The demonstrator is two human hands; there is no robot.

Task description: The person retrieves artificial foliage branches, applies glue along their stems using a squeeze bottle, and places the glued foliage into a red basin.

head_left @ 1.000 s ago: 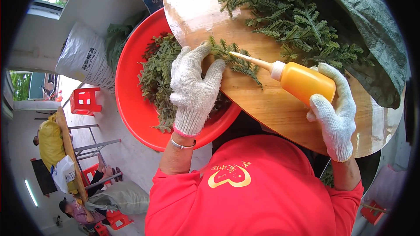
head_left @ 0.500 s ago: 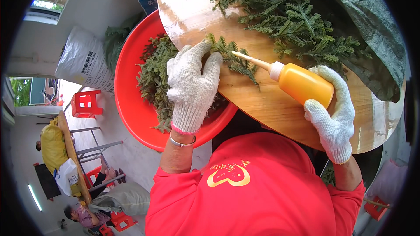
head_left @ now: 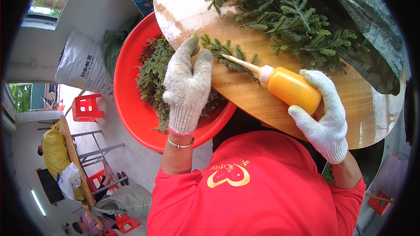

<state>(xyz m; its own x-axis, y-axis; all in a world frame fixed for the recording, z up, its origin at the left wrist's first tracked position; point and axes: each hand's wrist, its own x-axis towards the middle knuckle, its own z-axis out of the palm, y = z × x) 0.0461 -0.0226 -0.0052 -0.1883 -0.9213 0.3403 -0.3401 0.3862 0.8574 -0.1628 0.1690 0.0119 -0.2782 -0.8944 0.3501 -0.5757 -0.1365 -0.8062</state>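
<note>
My right hand point(head_left: 321, 120), in a white knit glove, grips a squeeze bottle point(head_left: 295, 88) filled with orange-yellow content. The bottle lies tilted, and its long pale nozzle points left with the tip over a small fir sprig point(head_left: 232, 57) on the wooden tabletop point(head_left: 258, 94). At the table's left edge is my left hand point(head_left: 187, 87), gloved alike, with thumb and forefinger apart beside the sprig's left end. Its other fingers are partly hidden. Beneath that hand, a red basin point(head_left: 131, 105) holds many green sprigs point(head_left: 153, 76).
Larger fir branches point(head_left: 302, 26) lie across the table's far side, beside a grey-green woven sheet point(head_left: 367, 22). White sacks point(head_left: 83, 61) and a red stool point(head_left: 87, 108) stand to the left. A person point(head_left: 94, 223) sits by another table at the lower left.
My right hand has brought the bottle left and slightly down, its nozzle tip moving along over the sprig. My left hand has shifted slightly left, its forefinger and thumb wider apart.
</note>
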